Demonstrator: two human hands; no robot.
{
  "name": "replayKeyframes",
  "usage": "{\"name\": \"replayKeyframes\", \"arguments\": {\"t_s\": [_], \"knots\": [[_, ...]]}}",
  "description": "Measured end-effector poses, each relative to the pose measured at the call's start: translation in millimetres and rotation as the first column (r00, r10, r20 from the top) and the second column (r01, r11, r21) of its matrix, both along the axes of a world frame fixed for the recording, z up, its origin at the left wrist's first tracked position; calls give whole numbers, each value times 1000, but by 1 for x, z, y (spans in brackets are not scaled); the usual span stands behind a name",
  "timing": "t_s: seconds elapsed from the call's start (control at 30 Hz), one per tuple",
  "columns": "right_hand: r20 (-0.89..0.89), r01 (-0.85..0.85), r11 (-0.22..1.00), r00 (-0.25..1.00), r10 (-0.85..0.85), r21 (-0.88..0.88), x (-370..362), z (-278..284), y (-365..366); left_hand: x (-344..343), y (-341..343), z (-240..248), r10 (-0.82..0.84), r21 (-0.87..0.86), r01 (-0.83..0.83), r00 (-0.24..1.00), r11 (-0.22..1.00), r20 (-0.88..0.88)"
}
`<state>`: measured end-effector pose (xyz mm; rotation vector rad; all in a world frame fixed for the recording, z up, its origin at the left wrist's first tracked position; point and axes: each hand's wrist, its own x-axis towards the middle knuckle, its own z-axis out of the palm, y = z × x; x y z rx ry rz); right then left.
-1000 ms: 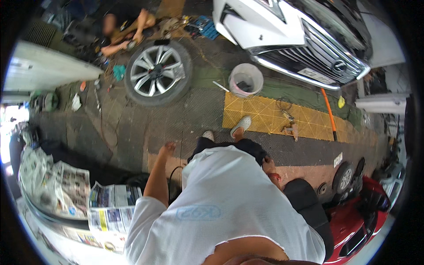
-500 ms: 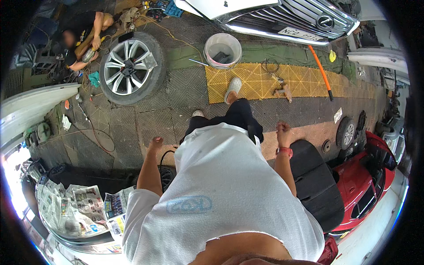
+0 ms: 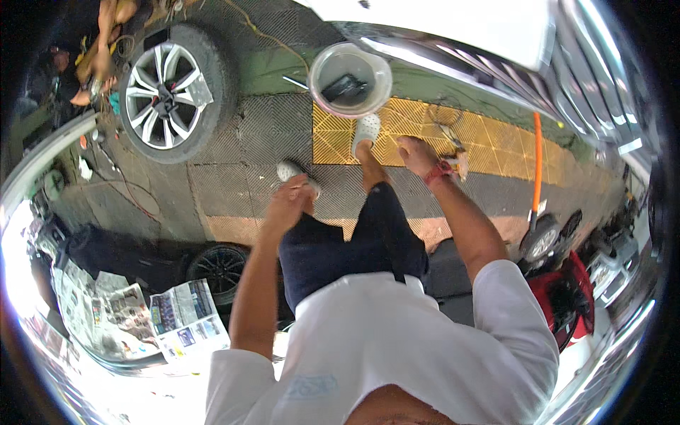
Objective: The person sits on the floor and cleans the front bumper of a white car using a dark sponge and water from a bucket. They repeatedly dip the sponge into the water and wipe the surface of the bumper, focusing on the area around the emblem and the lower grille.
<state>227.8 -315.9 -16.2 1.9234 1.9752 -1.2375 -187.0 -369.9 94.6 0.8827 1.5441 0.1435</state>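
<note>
My left hand point(image 3: 292, 201) hangs over the dark floor mats beside my left shoe, its fingers loosely stretched and nothing visible in them. Farther forward, my right hand point(image 3: 416, 154), with a red watch point(image 3: 439, 171) on the wrist, is above the yellow mat point(image 3: 489, 138). Its fingers are slightly bent and apart, with no object seen in them. A whitish bucket point(image 3: 352, 55) stands just ahead of my right shoe point(image 3: 366, 134). Inside it, a black block-like thing point(image 3: 345, 89) lies in what looks like water. Neither hand touches the bucket.
A wheel with a silver rim point(image 3: 166, 106) lies at the left, near another person's arm point(image 3: 103, 53). A white car front point(image 3: 453, 25) overhangs the far right. An orange bar point(image 3: 537, 163), a small wheel point(image 3: 542, 241) and newspapers point(image 3: 188, 319) are around me.
I have stepped and leaned forward, so the bucket and car front are closer. Both hands have moved forward, and my right hand has swung inward over the yellow mat.
</note>
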Motion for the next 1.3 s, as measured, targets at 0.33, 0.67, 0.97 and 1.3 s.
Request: {"name": "replayKeyframes", "arguments": {"t_s": [0.33, 0.67, 0.97, 1.3], "knots": [[-87, -157, 987, 984, 158, 19, -145, -322, 197, 176, -26, -206, 72, 19, -76, 986, 997, 150], [301, -759, 617, 551, 778, -207, -161, -525, 188, 134, -89, -320, 165, -48, -161, 981, 986, 102], [-25, -36, 845, 999, 27, -534, -133, -393, 215, 139, -98, -324, 301, -36, -298, 948, 954, 107], [-39, 262, 906, 964, -264, 333, -81, -345, 183, 129, -90, -328, 257, -54, -254, 964, 966, 70]]}}
